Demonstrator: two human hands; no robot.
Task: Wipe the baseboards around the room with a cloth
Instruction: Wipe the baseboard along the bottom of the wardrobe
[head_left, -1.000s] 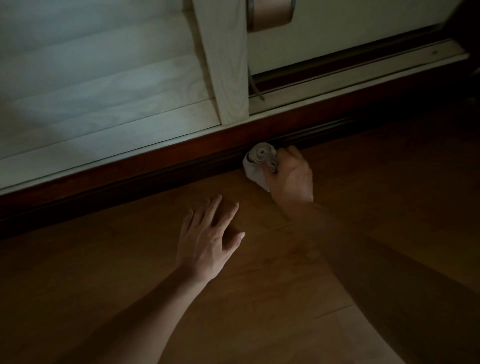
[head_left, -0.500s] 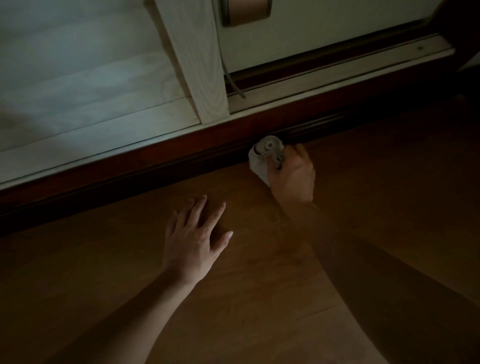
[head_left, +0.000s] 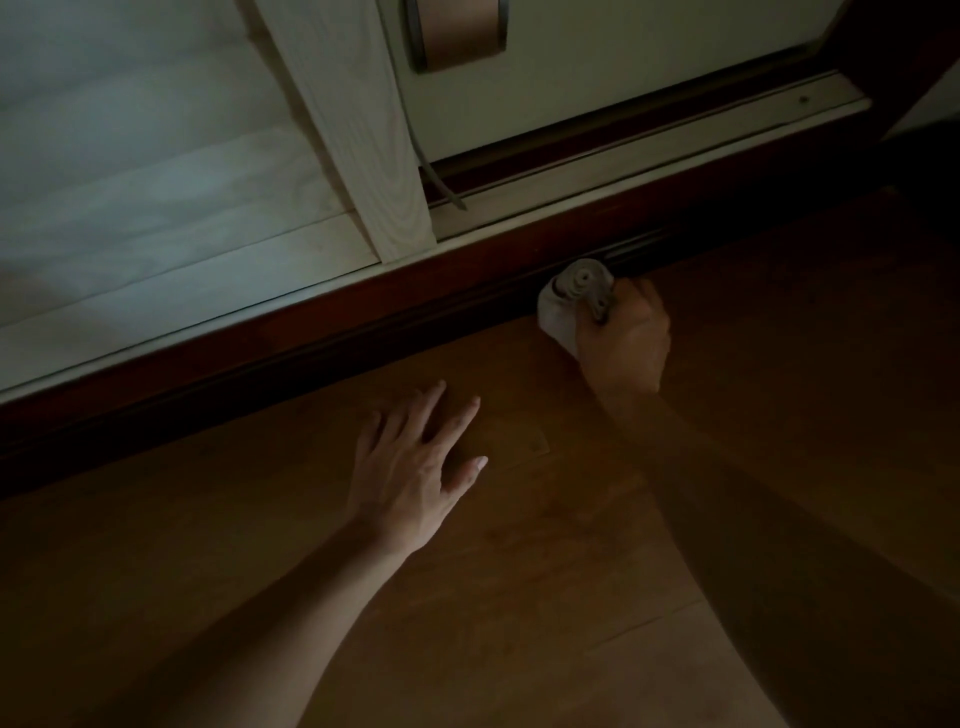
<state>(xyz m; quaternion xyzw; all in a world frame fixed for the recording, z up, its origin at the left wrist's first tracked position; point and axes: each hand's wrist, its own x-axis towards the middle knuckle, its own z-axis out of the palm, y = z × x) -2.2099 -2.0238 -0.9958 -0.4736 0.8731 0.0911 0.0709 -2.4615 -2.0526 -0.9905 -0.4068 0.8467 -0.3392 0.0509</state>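
Note:
A dark red-brown baseboard (head_left: 322, 332) runs diagonally along the foot of the wall, from lower left to upper right. My right hand (head_left: 626, 345) grips a bunched light grey cloth (head_left: 569, 296) and holds it against the lower edge of the baseboard where it meets the floor. My left hand (head_left: 415, 467) lies flat on the wooden floor with fingers spread, a little nearer to me and to the left of the cloth. The room is dim.
Above the baseboard are pale wood-grain panels (head_left: 156, 197) and a slanted white post (head_left: 363, 130). To its right a sliding-door track (head_left: 649, 150) runs along the wall, with a copper-coloured fitting (head_left: 457, 31) above. Brown wooden floor (head_left: 519, 597) fills the foreground.
My right hand has slid the cloth to the right along the baseboard, past the white post. My left hand stays flat on the floor and has shifted along with it.

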